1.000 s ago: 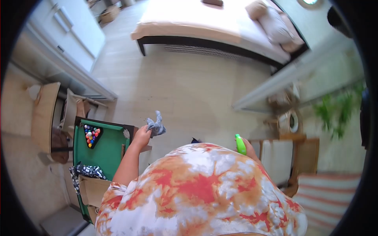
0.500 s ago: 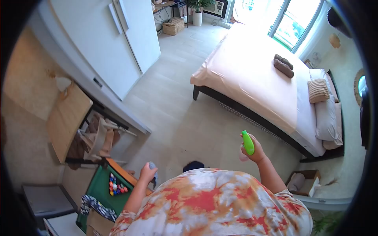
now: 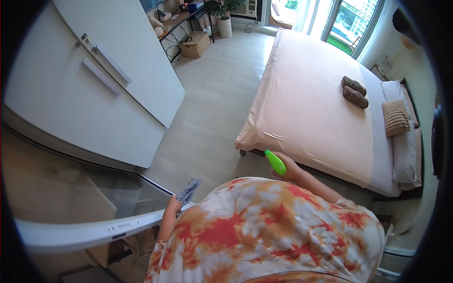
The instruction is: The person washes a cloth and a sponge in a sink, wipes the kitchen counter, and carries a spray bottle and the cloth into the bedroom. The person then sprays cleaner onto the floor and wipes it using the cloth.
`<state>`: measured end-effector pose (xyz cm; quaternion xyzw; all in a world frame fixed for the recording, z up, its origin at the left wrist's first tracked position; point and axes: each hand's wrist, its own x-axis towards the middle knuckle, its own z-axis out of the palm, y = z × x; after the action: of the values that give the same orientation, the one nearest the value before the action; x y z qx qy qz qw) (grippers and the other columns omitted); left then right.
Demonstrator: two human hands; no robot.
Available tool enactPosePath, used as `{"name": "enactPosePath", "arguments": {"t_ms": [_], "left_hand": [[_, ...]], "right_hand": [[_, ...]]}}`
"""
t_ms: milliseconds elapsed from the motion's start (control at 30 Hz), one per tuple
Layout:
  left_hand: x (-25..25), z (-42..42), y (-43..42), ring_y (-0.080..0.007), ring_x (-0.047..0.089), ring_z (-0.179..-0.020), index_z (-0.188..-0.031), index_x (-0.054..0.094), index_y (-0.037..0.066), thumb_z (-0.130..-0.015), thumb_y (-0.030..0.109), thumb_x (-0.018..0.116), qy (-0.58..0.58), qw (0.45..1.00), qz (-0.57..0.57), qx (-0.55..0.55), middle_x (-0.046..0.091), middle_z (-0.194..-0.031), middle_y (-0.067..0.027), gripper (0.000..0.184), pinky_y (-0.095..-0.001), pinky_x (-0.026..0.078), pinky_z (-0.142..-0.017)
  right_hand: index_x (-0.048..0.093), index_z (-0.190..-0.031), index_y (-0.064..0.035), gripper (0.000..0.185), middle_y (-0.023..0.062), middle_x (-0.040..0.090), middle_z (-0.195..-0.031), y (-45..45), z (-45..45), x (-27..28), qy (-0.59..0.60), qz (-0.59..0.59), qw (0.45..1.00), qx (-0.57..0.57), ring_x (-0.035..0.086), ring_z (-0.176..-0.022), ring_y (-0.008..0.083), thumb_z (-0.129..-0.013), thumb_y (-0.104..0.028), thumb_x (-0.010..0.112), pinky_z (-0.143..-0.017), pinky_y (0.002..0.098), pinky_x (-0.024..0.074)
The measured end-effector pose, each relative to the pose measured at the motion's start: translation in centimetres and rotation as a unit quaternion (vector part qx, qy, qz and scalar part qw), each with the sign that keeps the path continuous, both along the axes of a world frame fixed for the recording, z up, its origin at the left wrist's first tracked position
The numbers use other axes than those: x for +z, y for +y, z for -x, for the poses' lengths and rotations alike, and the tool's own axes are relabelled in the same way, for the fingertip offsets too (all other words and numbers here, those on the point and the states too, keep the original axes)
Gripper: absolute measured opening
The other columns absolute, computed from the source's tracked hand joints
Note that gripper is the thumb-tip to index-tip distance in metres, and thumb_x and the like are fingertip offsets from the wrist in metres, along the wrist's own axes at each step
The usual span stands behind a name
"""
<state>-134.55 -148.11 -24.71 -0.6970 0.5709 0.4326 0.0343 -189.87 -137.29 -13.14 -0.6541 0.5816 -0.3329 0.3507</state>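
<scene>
The left hand [image 3: 173, 204], low in the frame and left of its middle, holds a grey cloth [image 3: 188, 190]; its grip is closed round the lower end, and the bunched upper part sticks out up and to the right. A white frame [image 3: 89, 234] with a glass panel runs from the lower left towards this hand; whether the two touch cannot be told. The right hand [image 3: 287, 169], right of the middle, has its grip wrapped round a bright green bottle [image 3: 276, 162], which is tilted with its narrow end to the upper left. In the view this bottle lies just below the near left corner of the bed [image 3: 306, 104]. Between the two hands is a tie-dyed shirt [image 3: 278, 226] in white, orange and red. On the bed, at the upper right, two rolled brown towels [image 3: 355, 92] lie side by side, with a ribbed cushion [image 3: 395, 118] and pale pillows [image 3: 404, 151] at its right end. A white wardrobe [image 3: 122, 99] fills much of the upper left. Beyond it, at the top, a woven basket [image 3: 195, 45] sits on the floor [image 3: 207, 104] by a counter [image 3: 181, 20] with small items on it, near a potted plant [image 3: 225, 27].
</scene>
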Motion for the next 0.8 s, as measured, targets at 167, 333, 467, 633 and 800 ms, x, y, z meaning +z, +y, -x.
{"name": "enactPosePath", "arguments": {"t_ms": [167,333,467,633,800], "left_hand": [[-1.0,-3.0,-2.7,-0.0351,0.063,-0.102,-0.112,0.060,0.003,-0.082,0.015,0.063,-0.107,0.993,-0.017,0.049,0.065,-0.104,-0.0234,0.032,-0.0444,0.050,-0.085],[-4.6,-3.5,-12.7,-0.0357,0.062,-0.103,-0.112,0.060,0.003,-0.082,0.014,0.063,-0.169,0.982,-0.085,0.029,0.064,-0.104,-0.0231,0.032,-0.0447,0.050,-0.086],[-5.4,-1.6,-27.3,-0.0362,0.061,-0.104,-0.112,0.060,0.004,-0.081,0.013,0.063,-0.189,0.975,-0.102,-0.055,0.064,-0.104,-0.0229,0.032,-0.0449,0.050,-0.087],[-6.8,4.5,-51.3,-0.0368,0.060,-0.105,-0.112,0.059,0.004,-0.080,0.012,0.063,-0.188,0.945,0.016,-0.267,0.063,-0.104,-0.0226,0.033,-0.0452,0.050,-0.088],[0.4,21.8,-73.7,-0.0387,0.056,-0.108,-0.115,0.056,0.007,-0.077,0.007,0.062,-0.155,0.945,0.123,-0.259,0.061,-0.102,-0.0216,0.039,-0.0450,0.048,-0.091]], "right_hand": [[0.047,-0.133,-0.0050,0.063,0.0170,0.058,-0.121,-24.5,-1.5,4.5,0.008,0.091,0.986,0.141,0.057,-0.110,0.0347,-0.076,-0.017,0.070,-0.093,0.0414,0.0466],[0.048,-0.134,-0.0067,0.062,0.0170,0.058,-0.119,-42.7,-0.5,5.7,-0.023,-0.010,0.996,0.089,0.060,-0.104,0.0319,-0.076,-0.016,0.070,-0.089,0.0393,0.0487],[0.049,-0.132,-0.0071,0.059,0.0120,0.060,-0.115,-49.9,2.2,-0.1,-0.005,0.151,0.988,-0.031,0.061,-0.098,0.0259,-0.076,-0.010,0.068,-0.087,0.0358,0.0494],[0.048,-0.134,-0.0063,0.065,0.0175,0.057,-0.122,-52.9,8.1,-2.5,-0.057,0.029,0.985,-0.163,0.058,-0.110,0.0334,-0.073,-0.013,0.072,-0.093,0.0379,0.0470],[0.049,-0.132,-0.0065,0.064,0.0163,0.058,-0.120,-56.4,16.9,-5.8,-0.090,0.016,0.954,-0.284,0.058,-0.109,0.0323,-0.072,-0.011,0.072,-0.093,0.0378,0.0470]]}}
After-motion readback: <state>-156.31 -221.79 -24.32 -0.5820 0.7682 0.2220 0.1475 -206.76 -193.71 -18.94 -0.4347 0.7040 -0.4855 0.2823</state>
